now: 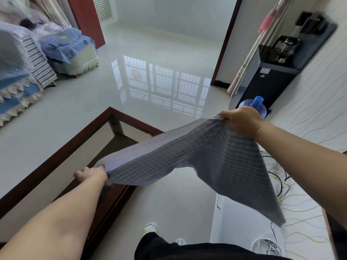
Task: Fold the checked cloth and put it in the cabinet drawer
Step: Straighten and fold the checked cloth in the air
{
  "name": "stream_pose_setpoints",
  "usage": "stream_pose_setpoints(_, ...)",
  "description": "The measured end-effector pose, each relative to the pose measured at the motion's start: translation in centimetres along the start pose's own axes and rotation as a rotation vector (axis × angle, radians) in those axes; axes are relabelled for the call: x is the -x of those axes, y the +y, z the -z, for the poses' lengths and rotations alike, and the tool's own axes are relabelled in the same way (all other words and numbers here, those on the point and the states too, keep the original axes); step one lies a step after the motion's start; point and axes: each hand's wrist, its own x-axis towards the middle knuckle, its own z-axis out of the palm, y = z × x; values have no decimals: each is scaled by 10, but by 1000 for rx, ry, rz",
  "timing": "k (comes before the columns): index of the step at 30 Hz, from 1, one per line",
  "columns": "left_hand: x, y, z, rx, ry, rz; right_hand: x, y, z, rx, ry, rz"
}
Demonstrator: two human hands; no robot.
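Checked cloth (197, 156) stretched in the air above the near corner of the glass-topped table (62, 152), gripped at its left end by the left hand (92, 175), bunched at its right end in the right hand (242, 121). One corner hanging down, right.

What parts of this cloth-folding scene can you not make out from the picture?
Head view:
- Cabinet drawer: none visible in frame.
- Right hand fingers: hidden behind the hand's back and the checked cloth.
- Cloth's far side: hidden by its own drape.
- Sofa covers: blurred at the left edge.
- Left foot: partly covered by the trouser leg.
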Motion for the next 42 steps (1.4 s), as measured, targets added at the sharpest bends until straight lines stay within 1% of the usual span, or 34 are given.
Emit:
stream_pose_setpoints(2, -1, 6, -1, 79, 39, -3, 3, -8, 2, -47, 21, 47)
stream_pose_setpoints(3, 1, 16, 1, 147, 88, -75, 2, -14, 5, -70, -20, 31)
stream_pose_setpoints(4, 6, 31, 7, 236, 152, -215, 0, -22, 7, -91, -75, 18)
stream_pose_setpoints(7, 54, 91, 45, 583, 366, -792, -8, -54, 16, -95, -260, 74)
stream_pose_setpoints(9, 99, 124, 74, 809, 495, -1081, -11, -73, 18, -73, -323, 122)
stream_pose_setpoints(11, 128, 140, 92, 961, 627, -1301, -10, -80, 20, -49, -368, 154)
stream_pose_setpoints(12, 134, 143, 95, 1021, 654, -1363, -8, -80, 22, -45, -378, 158)
stream_pose_setpoints(13, 137, 143, 97, 1105, 617, -1380, -7, -79, 25, -49, -374, 156)
stream_pose_setpoints(15, 140, 141, 96, 1272, 438, -1307, -2, -75, 29, -45, -365, 148)
stream_pose_setpoints(16, 142, 141, 96, 1292, 378, -1269, 0, -73, 30, -38, -366, 151)
stream_pose_setpoints(17, 144, 142, 95, 1266, 354, -1252, 2, -72, 31, -32, -371, 156)
stream_pose_setpoints(19, 144, 147, 91, 1141, 310, -1250, 4, -71, 33, -25, -366, 148)
stream_pose_setpoints(22, 136, 151, 81, 1040, 154, -1206, 5, -66, 37, -33, -343, 90)
stream_pose_setpoints(23, 134, 152, 77, 1022, 131, -1188, 5, -64, 37, -35, -338, 72)
stream_pose_setpoints(24, 135, 153, 73, 991, 148, -1156, 6, -61, 38, -38, -331, 54)
stream_pose_setpoints(25, 138, 153, 69, 960, 223, -1115, 5, -59, 39, -46, -320, 32)
stream_pose_setpoints(27, 142, 156, 61, 952, 454, -1027, 4, -51, 40, -79, -287, -25)
stream_pose_setpoints(28, 143, 156, 55, 980, 529, -1015, 2, -47, 42, -99, -269, -58)
stream_pose_setpoints(30, 139, 153, 38, 1001, 685, -1070, 0, -41, 46, -127, -242, -118)
stream_pose_setpoints(32, 125, 146, 21, 899, 831, -1139, -1, -38, 52, -163, -209, -158)
stream_pose_setpoints(34, 108, 138, 4, 798, 923, -1113, -2, -37, 61, -243, -130, -193)
stream_pose_setpoints(36, 95, 129, -8, 789, 869, -1002, -8, -34, 71, -348, -16, -232)
stream_pose_setpoints(38, 83, 122, -9, 819, 772, -819, -17, -28, 81, -406, 95, -277)
stream_pose_setpoints(40, 74, 115, 2, 922, 640, -658, -24, -22, 90, -440, 186, -316)
stream_pose_setpoints(42, 70, 111, 18, 1031, 567, -588, -28, -17, 96, -475, 251, -344)
